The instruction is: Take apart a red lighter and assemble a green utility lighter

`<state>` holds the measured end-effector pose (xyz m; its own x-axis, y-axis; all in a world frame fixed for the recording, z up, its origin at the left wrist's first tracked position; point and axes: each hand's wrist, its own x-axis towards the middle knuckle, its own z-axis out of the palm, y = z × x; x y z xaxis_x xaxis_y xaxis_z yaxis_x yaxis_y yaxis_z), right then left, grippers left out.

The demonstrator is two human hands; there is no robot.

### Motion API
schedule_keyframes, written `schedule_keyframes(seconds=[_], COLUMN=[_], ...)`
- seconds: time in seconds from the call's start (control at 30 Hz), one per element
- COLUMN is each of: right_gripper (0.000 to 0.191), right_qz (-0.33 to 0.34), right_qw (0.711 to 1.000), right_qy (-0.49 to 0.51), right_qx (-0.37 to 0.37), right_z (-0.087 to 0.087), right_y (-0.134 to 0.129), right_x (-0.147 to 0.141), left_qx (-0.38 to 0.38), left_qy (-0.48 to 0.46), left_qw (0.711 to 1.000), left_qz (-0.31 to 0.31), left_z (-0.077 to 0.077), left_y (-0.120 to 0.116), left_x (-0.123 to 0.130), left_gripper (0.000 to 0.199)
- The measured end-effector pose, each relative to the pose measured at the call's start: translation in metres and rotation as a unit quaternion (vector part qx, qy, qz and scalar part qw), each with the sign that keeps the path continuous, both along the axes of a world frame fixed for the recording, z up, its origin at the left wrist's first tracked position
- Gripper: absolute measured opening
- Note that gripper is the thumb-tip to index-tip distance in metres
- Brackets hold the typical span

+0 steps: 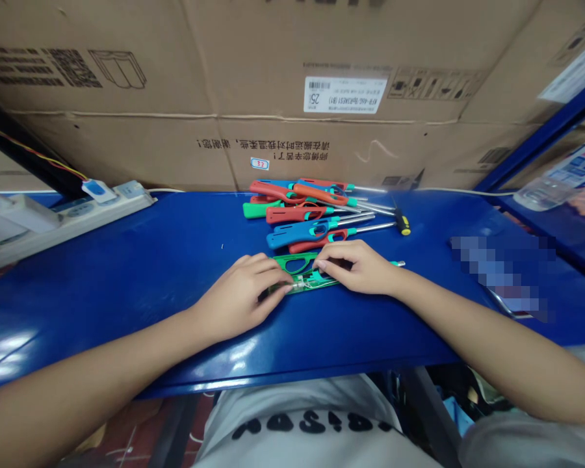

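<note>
A green long-nosed gas lighter [313, 283] lies on the blue table in front of me, its casing opened so that pale inner parts and a thin white wire show. The fingers of my left hand [247, 286] are closed around its handle end. At its front part, my right hand [358, 268] has thumb and fingertips pinched on it, partly hiding what they touch. A green casing half [295, 262] with a trigger loop lies just behind the opened body, between my hands. Past it lies a pile of red, blue and green lighters [297, 239] with metal nozzles.
A yellow-and-black screwdriver [403, 223] lies right of the pile. The power strip [85, 211] with plugs stands at left, and a blurred flat object [504, 276] lies at right. A large cardboard box [263, 84] walls off the back. A plastic bottle [560, 172] lies far right.
</note>
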<state>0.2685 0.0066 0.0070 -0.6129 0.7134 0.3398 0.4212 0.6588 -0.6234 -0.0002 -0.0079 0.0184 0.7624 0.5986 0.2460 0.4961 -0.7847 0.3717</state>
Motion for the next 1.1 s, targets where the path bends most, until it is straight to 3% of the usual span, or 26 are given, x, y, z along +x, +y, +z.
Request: schedule_keyframes(seconds=[0.3,0.7,0.93,1.1], right_gripper=[0.022,0.022,0.023,0.02], right_qz=[0.007,0.017,0.017,0.024], right_qw=[1.0,0.999,0.998,0.997], right_qy=[-0.022,-0.034,-0.05,-0.061], right_qx=[0.01,0.017,0.023,0.044], right_z=[0.0007,0.0026,0.0019,0.0024], right_y=[0.0,-0.001,-0.0009,-0.0021], right_x=[-0.0001,0.0,-0.0003,0.0006], left_qx=[0.022,-0.064,0.013,0.024], left_qy=[0.021,-0.107,-0.012,0.014], left_qw=[1.0,0.992,1.0,0.999], left_qz=[0.005,0.004,0.019,0.024], left_z=[-0.0025,-0.0066,-0.0018,-0.002], left_y=[-0.0011,0.0001,-0.0012,-0.0019], left_x=[-0.0016,0.001,-0.0011,-0.0007], left_gripper=[0.018,0.01,0.02,0.022])
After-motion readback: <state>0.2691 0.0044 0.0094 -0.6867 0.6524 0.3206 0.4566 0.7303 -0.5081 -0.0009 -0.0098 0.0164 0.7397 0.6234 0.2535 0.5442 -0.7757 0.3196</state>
